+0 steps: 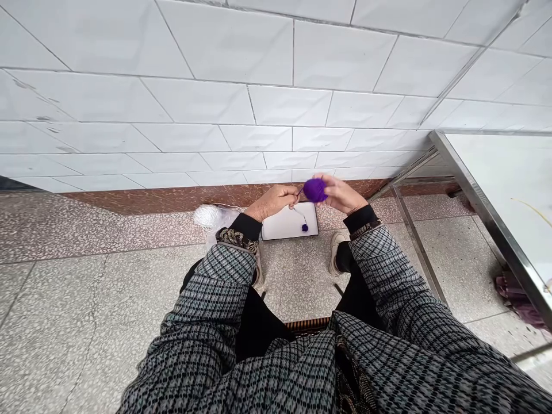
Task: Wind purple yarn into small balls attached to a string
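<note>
You're indoors, exact kind of room unclear | white wall tiles (pixel 345 54) | speckled floor (pixel 146 293) | metal-framed table (pixel 504 190) beside you

Black cuffs (pixel 360 217) poke from a checked grey-and-black jacket (pixel 207 322) — with black trousers (pixel 262 323) and pale shoes (pixel 337 252).

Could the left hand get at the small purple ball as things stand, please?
Probably yes: nothing visible covers the small ball, though the left hand is busy pinching yarn.

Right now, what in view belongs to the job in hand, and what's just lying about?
Belongs, apparently:
purple yarn ball, in the right hand
purple strand, at the left hand
probably small purple tuft, white tray

Just lying about, apparently:
white bundle
dark cloth
yellow strand
</note>
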Available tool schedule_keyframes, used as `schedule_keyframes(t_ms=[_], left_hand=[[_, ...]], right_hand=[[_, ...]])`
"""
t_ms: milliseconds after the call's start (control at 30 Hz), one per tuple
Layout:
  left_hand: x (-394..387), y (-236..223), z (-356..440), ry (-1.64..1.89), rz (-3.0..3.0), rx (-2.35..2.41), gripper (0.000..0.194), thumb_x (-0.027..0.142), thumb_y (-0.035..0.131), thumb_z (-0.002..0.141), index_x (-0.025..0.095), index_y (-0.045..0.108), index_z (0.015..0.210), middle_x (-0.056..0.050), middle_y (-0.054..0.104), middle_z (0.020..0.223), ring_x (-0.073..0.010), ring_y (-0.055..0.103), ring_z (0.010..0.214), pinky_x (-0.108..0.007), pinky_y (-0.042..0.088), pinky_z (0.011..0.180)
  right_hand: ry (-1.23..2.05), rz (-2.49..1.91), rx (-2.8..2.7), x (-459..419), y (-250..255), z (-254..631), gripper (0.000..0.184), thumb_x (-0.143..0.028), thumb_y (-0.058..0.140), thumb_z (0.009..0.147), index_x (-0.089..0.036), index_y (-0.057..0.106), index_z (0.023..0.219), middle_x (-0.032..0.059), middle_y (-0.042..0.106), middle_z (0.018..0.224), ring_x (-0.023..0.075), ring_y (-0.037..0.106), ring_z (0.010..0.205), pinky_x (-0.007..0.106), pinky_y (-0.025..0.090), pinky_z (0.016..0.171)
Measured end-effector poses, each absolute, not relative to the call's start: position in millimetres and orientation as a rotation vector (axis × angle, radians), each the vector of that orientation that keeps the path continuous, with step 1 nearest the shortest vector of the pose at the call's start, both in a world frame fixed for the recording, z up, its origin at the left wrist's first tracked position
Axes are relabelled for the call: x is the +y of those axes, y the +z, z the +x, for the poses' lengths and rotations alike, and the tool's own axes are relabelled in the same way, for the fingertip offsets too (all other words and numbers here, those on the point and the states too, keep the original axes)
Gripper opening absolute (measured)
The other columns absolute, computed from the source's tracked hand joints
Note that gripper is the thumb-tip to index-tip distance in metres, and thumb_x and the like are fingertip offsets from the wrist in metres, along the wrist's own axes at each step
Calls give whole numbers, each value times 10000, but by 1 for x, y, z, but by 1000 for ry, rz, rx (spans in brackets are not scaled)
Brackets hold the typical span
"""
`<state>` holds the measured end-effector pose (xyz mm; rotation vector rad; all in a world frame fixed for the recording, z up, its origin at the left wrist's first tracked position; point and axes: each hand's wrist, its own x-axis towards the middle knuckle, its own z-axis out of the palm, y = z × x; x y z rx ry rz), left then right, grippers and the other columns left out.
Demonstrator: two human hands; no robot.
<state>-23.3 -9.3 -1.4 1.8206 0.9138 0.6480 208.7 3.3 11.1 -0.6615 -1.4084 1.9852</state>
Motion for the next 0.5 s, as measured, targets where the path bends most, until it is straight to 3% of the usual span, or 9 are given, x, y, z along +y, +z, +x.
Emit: schedule_keyframes(t_ms=[100, 233, 500], left_hand=[[-10, -4, -20, 657, 1816, 903, 189, 247, 468, 806, 168, 535, 647, 11, 547, 647, -120, 517, 653, -263, 414, 703], [-15, -4, -15, 531, 1835, 878, 170, 250, 482, 808, 167, 555, 678, 11, 553, 634, -116, 514, 622, -244, 405, 649], [-16, -1, -15, 475, 1875, 827, 177, 261, 494, 779, 161, 562, 651, 16, 564, 626, -109, 520, 609, -243, 394, 650]], right_hand=[[1775, -632, -1122, 7, 13, 209, 553, -440, 779, 708, -227, 467, 1112, 16, 618, 961, 119, 632, 744, 247, 560, 638], [1599, -784, -997, 11, 12, 203, 486, -512, 741, 751, -237, 465, 1042, 15, 613, 949, 123, 636, 770, 248, 585, 656], [1450, -1391, -1441, 10, -6, 188, 351, -188, 700, 775, -214, 408, 967, -8, 578, 888, 61, 561, 558, 204, 494, 502]])
